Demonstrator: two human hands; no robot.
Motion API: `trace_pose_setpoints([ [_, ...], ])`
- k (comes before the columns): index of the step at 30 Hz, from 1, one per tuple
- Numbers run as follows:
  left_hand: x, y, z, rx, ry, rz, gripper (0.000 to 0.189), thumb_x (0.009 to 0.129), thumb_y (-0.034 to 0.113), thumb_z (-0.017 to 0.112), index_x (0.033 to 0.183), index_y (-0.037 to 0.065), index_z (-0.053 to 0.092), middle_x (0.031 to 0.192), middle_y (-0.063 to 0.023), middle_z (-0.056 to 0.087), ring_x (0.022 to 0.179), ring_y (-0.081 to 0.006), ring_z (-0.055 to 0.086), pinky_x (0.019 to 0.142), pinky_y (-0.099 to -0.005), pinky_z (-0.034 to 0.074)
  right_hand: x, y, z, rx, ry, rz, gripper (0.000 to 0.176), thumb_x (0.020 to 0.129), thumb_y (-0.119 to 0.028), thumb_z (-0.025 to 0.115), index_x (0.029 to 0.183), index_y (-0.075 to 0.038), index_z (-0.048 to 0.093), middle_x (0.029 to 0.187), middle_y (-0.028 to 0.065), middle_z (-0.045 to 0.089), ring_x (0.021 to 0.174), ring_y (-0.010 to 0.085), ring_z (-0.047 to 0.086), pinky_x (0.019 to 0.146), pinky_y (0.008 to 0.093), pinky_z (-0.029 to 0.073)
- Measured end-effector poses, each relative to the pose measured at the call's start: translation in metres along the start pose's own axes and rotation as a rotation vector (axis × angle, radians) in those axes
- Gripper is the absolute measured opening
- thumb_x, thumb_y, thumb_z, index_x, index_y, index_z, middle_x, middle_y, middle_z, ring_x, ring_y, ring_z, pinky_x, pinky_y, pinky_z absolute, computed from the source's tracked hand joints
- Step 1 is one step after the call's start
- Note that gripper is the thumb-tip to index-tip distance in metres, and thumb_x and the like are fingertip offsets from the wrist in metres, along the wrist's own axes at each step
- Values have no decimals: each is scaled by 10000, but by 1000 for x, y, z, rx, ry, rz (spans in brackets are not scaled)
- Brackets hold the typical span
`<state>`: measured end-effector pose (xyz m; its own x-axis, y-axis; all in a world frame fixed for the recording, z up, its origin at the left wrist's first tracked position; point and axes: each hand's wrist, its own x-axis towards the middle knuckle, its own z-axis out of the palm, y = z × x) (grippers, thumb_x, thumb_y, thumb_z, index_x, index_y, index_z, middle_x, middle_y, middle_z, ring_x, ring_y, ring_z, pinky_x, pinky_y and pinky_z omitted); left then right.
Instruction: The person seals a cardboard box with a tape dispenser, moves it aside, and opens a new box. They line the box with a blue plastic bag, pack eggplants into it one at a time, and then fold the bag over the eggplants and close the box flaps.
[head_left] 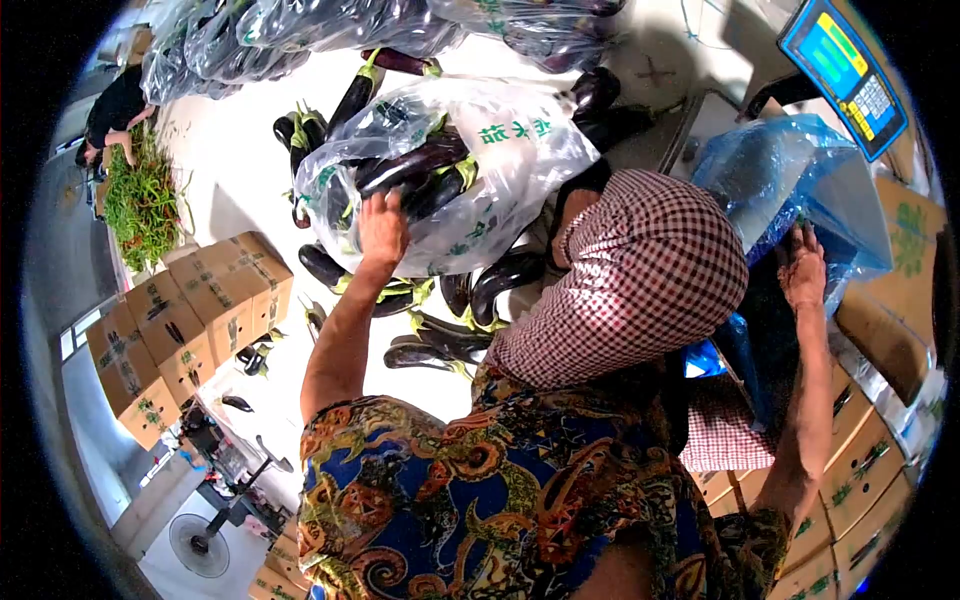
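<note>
My left hand (382, 230) reaches to the near rim of a clear plastic bag (520, 130) with green print. Its fingers look slightly bent but apart, just below an eggplant (412, 165) lying in the bag's mouth. More dark purple eggplants with green stems fill the bag. My right hand (803, 268) is at the far right, fingers spread, against a blue plastic liner (765, 165) draped over a container beside my knee. What lies deep inside that container is in shadow.
Loose eggplants (505, 280) lie around the bag on the pale floor. Full bags (330, 25) stand at the back. A scale display (843, 75) is at upper right. Stacked cartons (190, 320) stand left. Another person (115, 110) bends by a heap of green peppers (142, 200).
</note>
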<state>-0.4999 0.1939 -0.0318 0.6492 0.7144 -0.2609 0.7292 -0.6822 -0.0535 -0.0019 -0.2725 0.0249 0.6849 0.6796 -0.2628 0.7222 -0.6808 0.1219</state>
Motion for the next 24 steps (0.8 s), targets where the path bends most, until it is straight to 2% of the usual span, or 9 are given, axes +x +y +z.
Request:
trace_pose_setpoints([
  [3, 44, 10, 12, -30, 227, 55, 570, 719, 122, 607, 1257, 63, 426, 1254, -163, 443, 1171, -363, 404, 904, -528, 373, 0, -7, -7, 99, -36, 84, 675, 656, -72, 666, 1305, -90, 481, 1339, 151, 472, 1183, 343, 463, 984, 376, 417],
  [7, 82, -2, 21, 193, -108, -188, 592, 676, 237, 729, 1191, 73, 487, 1149, -149, 454, 1114, -360, 426, 891, -494, 401, -16, 14, 16, 252, 20, 19, 642, 655, -91, 659, 1278, -75, 506, 1301, 164, 504, 1196, 350, 456, 994, 379, 407],
  [12, 73, -11, 15, 28, -114, -92, 707, 527, 309, 819, 1137, 51, 570, 1182, -153, 446, 1078, -387, 448, 945, -438, 414, -23, -15, -26, 112, -51, -88, 596, 640, -94, 648, 1218, -8, 529, 1229, 185, 553, 1213, 347, 448, 1021, 382, 373],
  [13, 74, -11, 19, -32, -170, -178, 784, 501, 345, 823, 1173, 41, 558, 1182, -183, 505, 1093, -375, 478, 950, -416, 421, -26, 0, -11, 124, -45, -116, 542, 733, -151, 621, 1249, -27, 513, 1276, 155, 525, 1201, 303, 470, 905, 340, 411],
  [16, 57, -18, 8, -1030, -402, -346, 875, 573, 330, 848, 1257, -72, 479, 1135, -186, 609, 1055, -255, 578, 939, -314, 423, -32, 25, 20, 129, -30, -175, 427, 906, -219, 574, 1290, -53, 495, 1343, 106, 492, 1161, 220, 524, 684, 271, 488],
  [18, 40, 1, -45, -1149, -518, -402, 851, 603, 283, 847, 1274, -77, 467, 1139, -136, 608, 1036, -225, 575, 925, -306, 425, -27, -20, -34, 89, -28, -174, 387, 880, -125, 589, 1249, -29, 525, 1289, 130, 538, 1133, 233, 546, 705, 305, 493],
  [20, 34, 9, -72, -1457, -716, -328, 693, 650, 188, 807, 1254, -6, 529, 1124, -98, 618, 1002, -191, 580, 913, -314, 430, -25, -53, -77, 570, -243, 151, 361, 829, -60, 578, 1178, 22, 541, 1163, 195, 581, 1070, 339, 560, 815, 350, 472],
  [22, 30, 12, -85, -1606, -679, -189, 576, 697, 114, 747, 1232, 21, 556, 1118, -80, 623, 996, -185, 586, 910, -313, 439, -24, -65, -88, 683, -272, 153, 342, 809, -11, 561, 1145, 48, 549, 1081, 217, 614, 1015, 368, 587, 795, 351, 472],
  [24, 30, 28, -109, -1765, -582, -52, 564, 716, 80, 707, 1246, 6, 530, 1121, -81, 623, 998, -182, 588, 912, -307, 442, -24, -65, -91, 419, -114, -158, 333, 818, 21, 539, 1150, 48, 550, 1044, 197, 636, 968, 321, 629, 643, 308, 494],
])
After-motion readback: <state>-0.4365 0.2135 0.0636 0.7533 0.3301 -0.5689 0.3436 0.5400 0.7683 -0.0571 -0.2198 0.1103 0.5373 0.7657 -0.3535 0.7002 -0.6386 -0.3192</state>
